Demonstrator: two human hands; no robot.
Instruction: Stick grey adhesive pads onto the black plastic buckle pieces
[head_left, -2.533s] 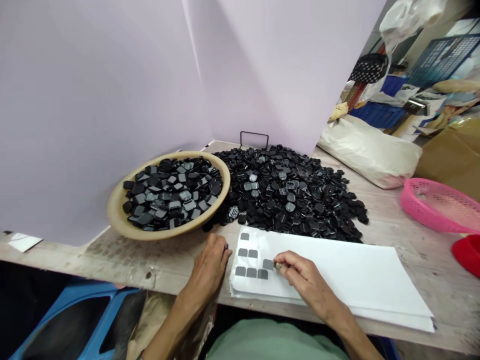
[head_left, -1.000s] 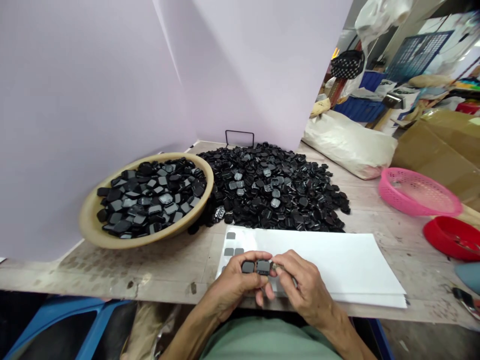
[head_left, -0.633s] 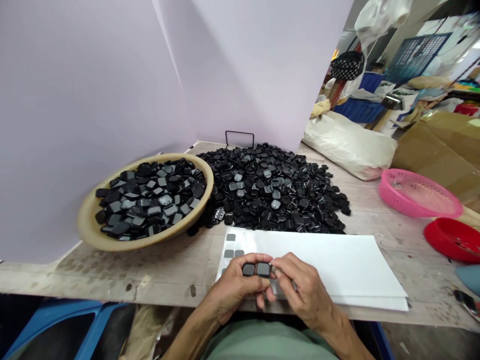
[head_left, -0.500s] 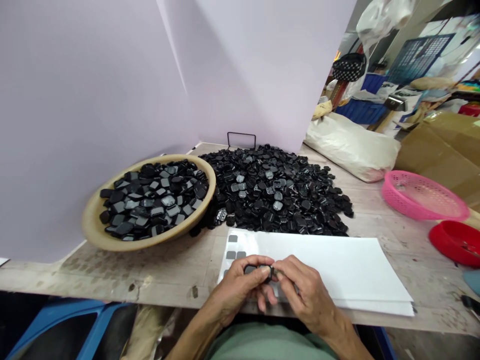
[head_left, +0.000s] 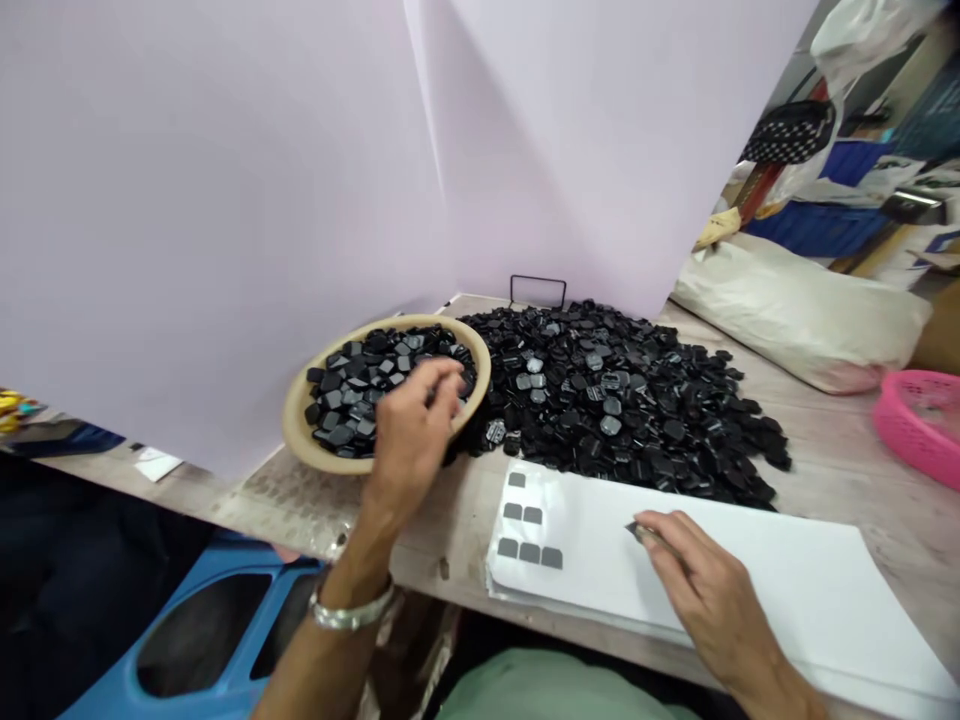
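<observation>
My left hand (head_left: 420,410) reaches over the right side of the tan bowl (head_left: 297,430). Its fingers are loosely bent and apart, slightly blurred, with no piece visible in them. Small black pieces with flat grey faces (head_left: 349,395) fill the bowl. Over a white sheet (head_left: 600,500), my right hand (head_left: 697,580) pinches a small, thin, dark pointed tool (head_left: 636,530); its exact kind is unclear. Several dark grey rounded-square stickers (head_left: 529,553) lie in rows at the sheet's left end.
A wide heap of black pieces (head_left: 600,400) spreads behind the sheet. Pale panels (head_left: 262,200) stand around the back. At right are a white sack (head_left: 810,310) and a pink basket (head_left: 915,430). A blue plastic chair (head_left: 202,610) stands below the table's left edge.
My left hand has left the black piece it held over the sheet and moved to the bowl. My right hand has drawn apart to the right with its tool. The view has shifted left.
</observation>
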